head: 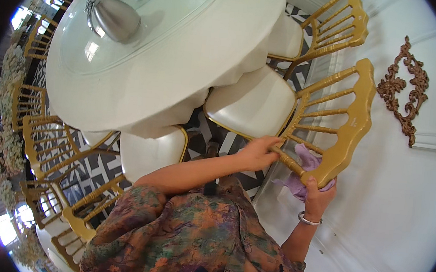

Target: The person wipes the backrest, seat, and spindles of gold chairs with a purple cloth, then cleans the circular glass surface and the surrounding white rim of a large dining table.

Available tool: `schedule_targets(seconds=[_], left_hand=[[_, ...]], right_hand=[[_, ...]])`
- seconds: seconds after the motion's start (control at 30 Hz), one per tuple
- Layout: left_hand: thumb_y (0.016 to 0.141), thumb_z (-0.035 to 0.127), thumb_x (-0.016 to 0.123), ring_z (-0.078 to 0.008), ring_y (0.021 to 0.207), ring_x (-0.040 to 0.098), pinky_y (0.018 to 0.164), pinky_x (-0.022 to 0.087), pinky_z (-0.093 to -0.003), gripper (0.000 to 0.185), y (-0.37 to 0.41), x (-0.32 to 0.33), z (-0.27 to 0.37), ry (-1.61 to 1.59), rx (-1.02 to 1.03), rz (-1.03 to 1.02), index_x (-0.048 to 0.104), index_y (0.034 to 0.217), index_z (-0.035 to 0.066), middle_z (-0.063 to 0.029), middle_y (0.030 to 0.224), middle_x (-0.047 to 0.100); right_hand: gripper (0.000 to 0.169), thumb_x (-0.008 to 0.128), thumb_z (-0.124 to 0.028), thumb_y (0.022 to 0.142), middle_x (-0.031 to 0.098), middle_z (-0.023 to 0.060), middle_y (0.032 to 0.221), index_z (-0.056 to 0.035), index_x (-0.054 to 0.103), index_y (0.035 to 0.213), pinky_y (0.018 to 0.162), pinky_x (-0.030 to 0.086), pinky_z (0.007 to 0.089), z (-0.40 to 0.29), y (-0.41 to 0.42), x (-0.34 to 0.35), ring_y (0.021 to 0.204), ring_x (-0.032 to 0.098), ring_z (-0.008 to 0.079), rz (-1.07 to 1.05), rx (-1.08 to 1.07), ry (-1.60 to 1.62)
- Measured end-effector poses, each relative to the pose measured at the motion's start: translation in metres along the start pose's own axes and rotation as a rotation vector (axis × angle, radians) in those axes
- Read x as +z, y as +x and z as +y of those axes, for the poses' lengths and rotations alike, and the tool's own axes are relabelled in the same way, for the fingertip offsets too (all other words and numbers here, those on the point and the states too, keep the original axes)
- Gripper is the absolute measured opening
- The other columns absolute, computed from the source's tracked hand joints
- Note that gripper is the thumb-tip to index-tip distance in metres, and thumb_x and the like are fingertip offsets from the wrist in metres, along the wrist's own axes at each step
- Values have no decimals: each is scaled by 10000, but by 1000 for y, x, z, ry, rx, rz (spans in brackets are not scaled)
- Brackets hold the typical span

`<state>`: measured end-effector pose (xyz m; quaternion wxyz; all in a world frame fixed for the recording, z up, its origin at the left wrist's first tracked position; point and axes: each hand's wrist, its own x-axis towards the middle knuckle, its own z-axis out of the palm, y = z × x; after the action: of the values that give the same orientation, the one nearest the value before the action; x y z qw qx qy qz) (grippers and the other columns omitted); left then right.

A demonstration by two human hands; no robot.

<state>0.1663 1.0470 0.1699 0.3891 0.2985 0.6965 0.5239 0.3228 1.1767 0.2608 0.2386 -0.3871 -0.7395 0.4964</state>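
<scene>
A gold chair (353,125) with a turned-spindle back and a white padded seat (252,102) stands in front of me, side-on to the table. My left hand (259,152), slightly blurred, grips the near side post of the backrest, low down by the seat. At the near end of the top rail is my right hand (319,199), its thumb on the rail and its fingers around a purple cloth (296,185). Part of the cloth hangs behind the post and spindles. A silver bangle (310,219) circles my right wrist.
A round table with a white tablecloth (192,74) bears a glass turntable (79,63) and a metal pitcher (117,18). Another gold chair (340,26) stands beyond. A white wall (373,198) with a brown carved ornament (407,89) runs close on the right. More chairs (49,147) stand left.
</scene>
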Motion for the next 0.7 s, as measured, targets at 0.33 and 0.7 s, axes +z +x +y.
schedule_targets(seconds=[0.33,0.7], left_hand=[[844,129,595,-189,897,617,799,489,-318,344,-176,-38,-133,-3,-490,464,557,1142,-39,-130,1008,642],[836,127,589,-178,914,626,807,492,-306,333,-306,-13,-146,-303,-420,766,567,1123,-40,-117,1009,656]], right_hand=[[510,637,-63,759,539,139,1126,84,443,1207,879,452,332,62,-9,-29,995,549,210,-10,128,268],[455,687,-147,812,575,168,1109,105,515,1149,799,527,355,81,-27,-17,933,605,245,60,137,273]])
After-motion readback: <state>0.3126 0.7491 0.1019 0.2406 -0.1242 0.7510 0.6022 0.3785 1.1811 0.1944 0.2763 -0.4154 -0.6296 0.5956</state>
